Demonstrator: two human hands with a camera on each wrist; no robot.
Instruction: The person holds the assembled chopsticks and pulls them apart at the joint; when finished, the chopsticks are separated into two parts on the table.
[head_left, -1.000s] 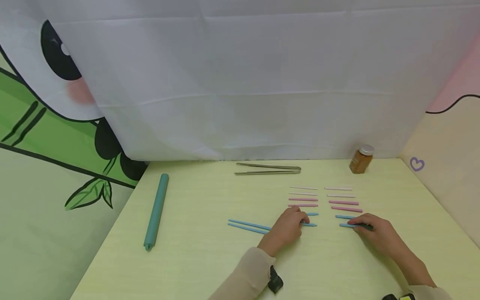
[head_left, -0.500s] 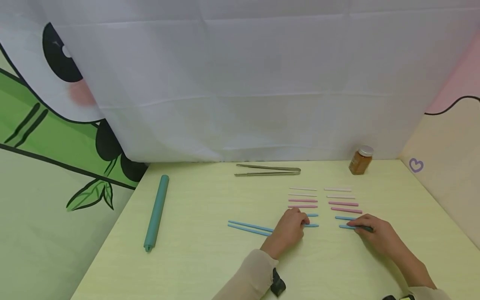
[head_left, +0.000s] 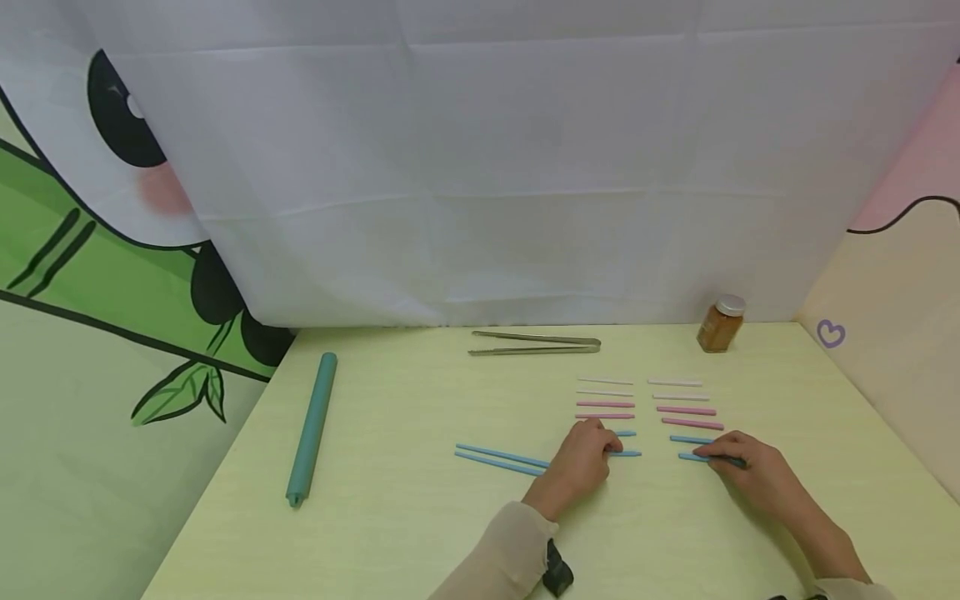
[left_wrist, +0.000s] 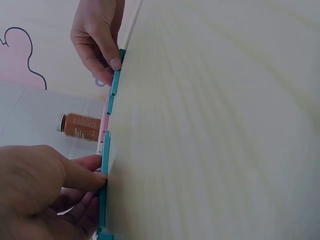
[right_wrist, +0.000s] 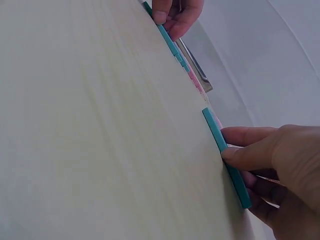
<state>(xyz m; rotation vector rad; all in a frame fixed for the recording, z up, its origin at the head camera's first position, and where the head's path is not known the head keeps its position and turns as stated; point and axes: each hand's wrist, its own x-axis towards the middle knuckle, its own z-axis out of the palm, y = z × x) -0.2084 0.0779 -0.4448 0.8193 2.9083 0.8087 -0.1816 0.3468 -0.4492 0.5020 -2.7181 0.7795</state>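
Thin blue sticks lie crosswise near the front of the table. My left hand (head_left: 576, 462) pinches the nearest blue stick (head_left: 626, 454) of the middle column between thumb and fingers, its pointed end sticking out to the right. Another blue stick (head_left: 626, 433) lies just behind, partly covered by that hand. My right hand (head_left: 750, 467) pinches the nearest blue stick (right_wrist: 213, 130) of the right column, thumb on its near side. Behind it lies one more blue stick (head_left: 690, 439). Two longer blue sticks (head_left: 495, 454) reach leftward from behind the left hand, their right ends hidden.
Behind the hands lie pink sticks (head_left: 606, 405) and thinner white sticks (head_left: 678, 383) in two columns. Metal tongs (head_left: 536, 351) lie at the back. A brown jar (head_left: 718, 332) with a silver lid stands back right. A green roll (head_left: 313, 425) lies far left.
My left hand has slid slightly to the right, and the tip of its stick now reaches a little farther right. The right hand keeps its place and grip.
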